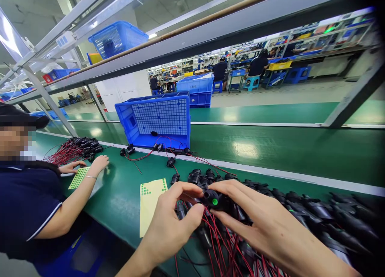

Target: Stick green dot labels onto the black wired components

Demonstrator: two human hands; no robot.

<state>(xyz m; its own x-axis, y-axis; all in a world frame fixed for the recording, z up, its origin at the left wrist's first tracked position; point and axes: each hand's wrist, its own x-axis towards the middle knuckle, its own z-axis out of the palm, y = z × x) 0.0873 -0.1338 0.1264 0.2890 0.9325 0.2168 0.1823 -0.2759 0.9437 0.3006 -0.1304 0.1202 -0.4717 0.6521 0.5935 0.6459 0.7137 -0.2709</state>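
Between my hands is a small black pump (221,203) with a round green sticker on its end. My right hand (252,212) is closed around it, fingers above and thumb below. My left hand (173,218) is curled at its left side, with thumb and index fingertips at the pump's edge. Below and around my hands lies a heap of similar black pumps (319,208) with red wires (221,245). A pale yellow sticker sheet (147,212) with several green dots lies left of my left hand.
A blue crate (162,116) lies on its side beyond the hands, with loose wired pumps (158,147) before it. At left, a co-worker (30,200) handles another green-dot sheet (80,178) near a pump pile (81,146). A metal shelf beam (192,40) crosses overhead.
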